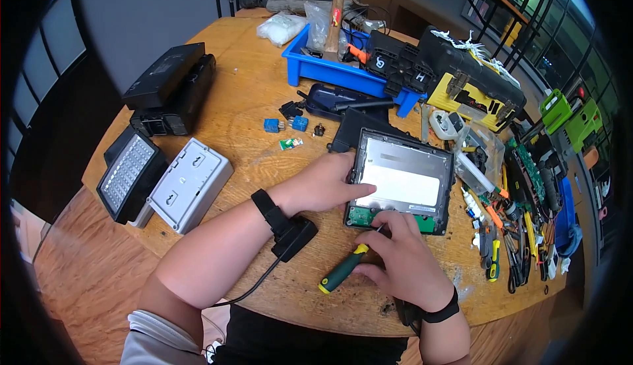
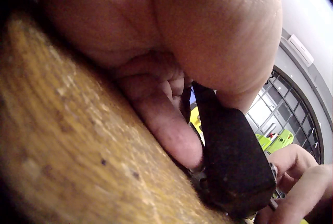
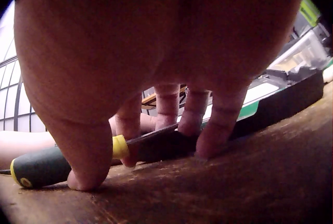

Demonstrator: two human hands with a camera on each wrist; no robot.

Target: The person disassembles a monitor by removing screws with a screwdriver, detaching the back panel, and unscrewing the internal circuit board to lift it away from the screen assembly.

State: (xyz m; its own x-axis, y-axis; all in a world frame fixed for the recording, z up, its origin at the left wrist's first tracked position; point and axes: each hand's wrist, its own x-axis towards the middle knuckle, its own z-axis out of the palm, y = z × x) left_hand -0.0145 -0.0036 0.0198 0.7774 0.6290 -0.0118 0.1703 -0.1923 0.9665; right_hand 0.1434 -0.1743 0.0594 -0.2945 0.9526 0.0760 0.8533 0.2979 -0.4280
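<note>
An opened black device with a silver back plate (image 1: pixel 402 167) and a green circuit board strip (image 1: pixel 428 224) lies on the table. My left hand (image 1: pixel 316 183) grips its left side, thumb stretched over the plate; in the left wrist view, fingers (image 2: pixel 174 135) curl beside the black housing (image 2: pixel 234 161). At the device's lower edge, my right hand (image 1: pixel 409 259) holds a green and yellow screwdriver (image 1: pixel 341 271) between thumb and fingers, the handle pointing down-left. In the right wrist view the thumb crosses the screwdriver (image 3: pixel 44 167); its tip is hidden.
Left: a grey-white box (image 1: pixel 191 183), an LED lamp (image 1: pixel 128 170) and black cases (image 1: pixel 165 78). Behind: blue connectors (image 1: pixel 271 125) and a blue tray (image 1: pixel 330 71) with a hammer (image 1: pixel 335 19). Right: a yellow-black toolbox (image 1: pixel 465 98) and scattered tools (image 1: pixel 527 233).
</note>
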